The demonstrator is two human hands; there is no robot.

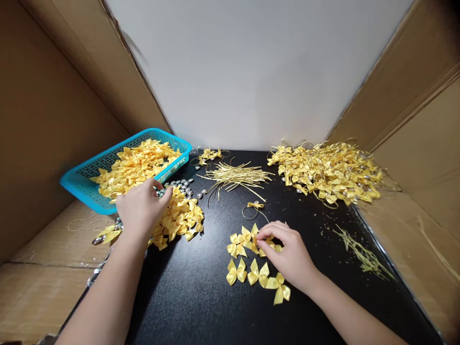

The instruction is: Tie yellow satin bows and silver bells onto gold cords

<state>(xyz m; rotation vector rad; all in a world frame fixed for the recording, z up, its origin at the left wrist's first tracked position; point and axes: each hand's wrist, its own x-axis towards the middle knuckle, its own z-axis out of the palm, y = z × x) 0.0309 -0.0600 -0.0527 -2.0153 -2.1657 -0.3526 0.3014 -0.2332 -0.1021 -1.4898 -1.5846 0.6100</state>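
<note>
My left hand [142,208] is over the near side of the blue basket, beside loose silver beads [184,187] and a pile of yellow ribbon bows [183,215]. Its fingers are curved, with a gap between thumb and forefinger, and I see nothing held there. On the black tabletop, my right hand [289,251] pinches a yellow bow [255,240] in a small group, partly covering it. Closer to me lie three separate bows, among them one bow [236,271] at the left and another bow [279,289] at the right.
The blue basket [89,160] holds many bows. Gold twist ties [237,176] lie mid-table, with a bow on a looped cord [255,205] nearer me. A heap of beaded bows [330,172] and cut tie pieces [362,251] are right. Cardboard walls [406,72] flank the table.
</note>
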